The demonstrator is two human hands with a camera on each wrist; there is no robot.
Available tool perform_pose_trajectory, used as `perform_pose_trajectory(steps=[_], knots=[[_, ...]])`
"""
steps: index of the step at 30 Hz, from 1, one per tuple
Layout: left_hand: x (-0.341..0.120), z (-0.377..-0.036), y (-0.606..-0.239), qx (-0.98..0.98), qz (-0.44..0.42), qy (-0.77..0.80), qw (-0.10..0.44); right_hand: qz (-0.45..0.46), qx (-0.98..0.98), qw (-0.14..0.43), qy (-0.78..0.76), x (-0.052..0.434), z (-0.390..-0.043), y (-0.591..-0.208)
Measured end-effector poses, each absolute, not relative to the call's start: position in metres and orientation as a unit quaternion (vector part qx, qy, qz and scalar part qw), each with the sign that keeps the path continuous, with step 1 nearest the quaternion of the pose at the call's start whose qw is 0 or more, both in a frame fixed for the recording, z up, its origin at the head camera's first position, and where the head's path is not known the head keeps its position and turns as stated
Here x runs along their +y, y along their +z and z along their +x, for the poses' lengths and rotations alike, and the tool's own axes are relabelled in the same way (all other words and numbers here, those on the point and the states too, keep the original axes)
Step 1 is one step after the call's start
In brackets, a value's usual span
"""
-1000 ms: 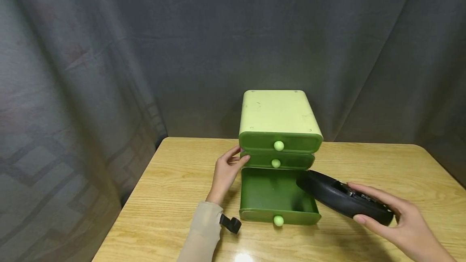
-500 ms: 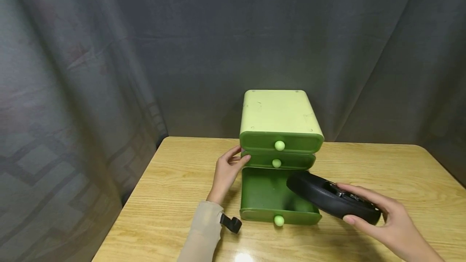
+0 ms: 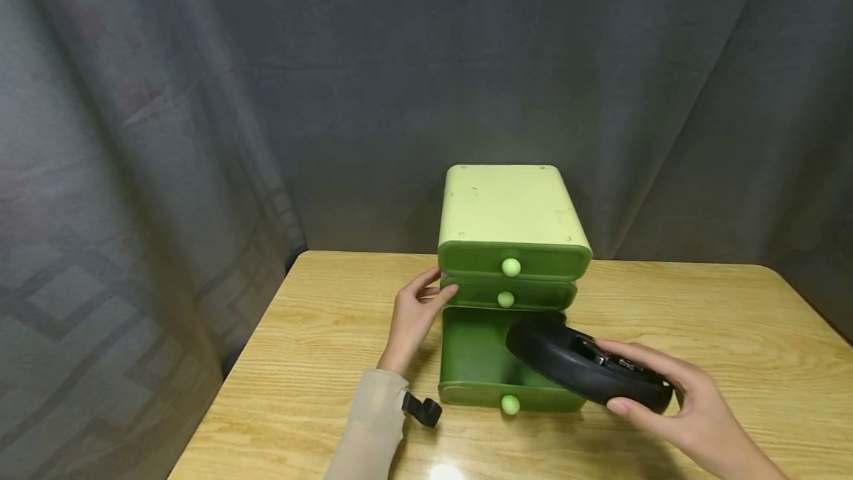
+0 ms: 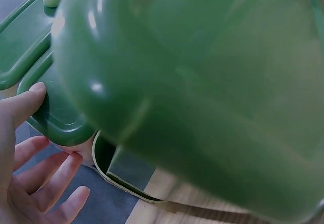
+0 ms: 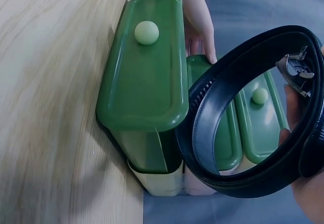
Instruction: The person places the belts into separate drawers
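Observation:
A small drawer cabinet (image 3: 509, 202) has a pale yellow-green top and green drawers with round knobs. Its bottom drawer (image 3: 469, 395) is pulled out; the upper two are closed. My left hand (image 3: 412, 317) holds the cabinet's left side, thumb on the middle drawer's front (image 4: 55, 100) and the other fingers along the side. A coiled black belt (image 3: 560, 365) with a metal buckle (image 5: 296, 72) is in my right hand (image 3: 689, 410), gripped between thumb and fingers. The coil tilts, its far end over the right part of the open drawer. In the left wrist view, that drawer looms large and blurred.
The cabinet stands on a light wood table (image 3: 320, 324). A dark grey curtain (image 3: 373, 95) hangs behind and to the left. A black strap piece (image 3: 422, 410) sits at my left sleeve's cuff, left of the drawer's front.
My right hand has moved left with the belt, bringing more of the coil over the open bottom drawer. The left hand and the cabinet have stayed in place.

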State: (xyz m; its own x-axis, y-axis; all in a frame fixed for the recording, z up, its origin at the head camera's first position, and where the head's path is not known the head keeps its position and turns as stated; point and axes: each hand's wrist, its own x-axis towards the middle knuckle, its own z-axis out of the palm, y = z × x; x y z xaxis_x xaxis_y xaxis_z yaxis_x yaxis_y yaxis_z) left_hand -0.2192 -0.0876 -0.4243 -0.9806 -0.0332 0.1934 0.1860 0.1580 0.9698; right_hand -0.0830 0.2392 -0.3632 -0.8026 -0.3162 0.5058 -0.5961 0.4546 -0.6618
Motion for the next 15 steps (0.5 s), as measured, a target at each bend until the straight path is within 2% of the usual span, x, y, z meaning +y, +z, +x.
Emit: perform_pose_trajectory(steps=[5, 15], knots=[[-0.087, -0.217, -0.421, -0.757, -0.046, -0.647, 0.077, 0.287, -0.833, 0.154, 0.448, 0.234, -0.086, -0.367], [-0.084, -0.191, -0.381, -0.766, -0.047, -0.637, 0.069, 0.286, -0.835, 0.144, 0.447, 0.222, -0.09, -0.373]])
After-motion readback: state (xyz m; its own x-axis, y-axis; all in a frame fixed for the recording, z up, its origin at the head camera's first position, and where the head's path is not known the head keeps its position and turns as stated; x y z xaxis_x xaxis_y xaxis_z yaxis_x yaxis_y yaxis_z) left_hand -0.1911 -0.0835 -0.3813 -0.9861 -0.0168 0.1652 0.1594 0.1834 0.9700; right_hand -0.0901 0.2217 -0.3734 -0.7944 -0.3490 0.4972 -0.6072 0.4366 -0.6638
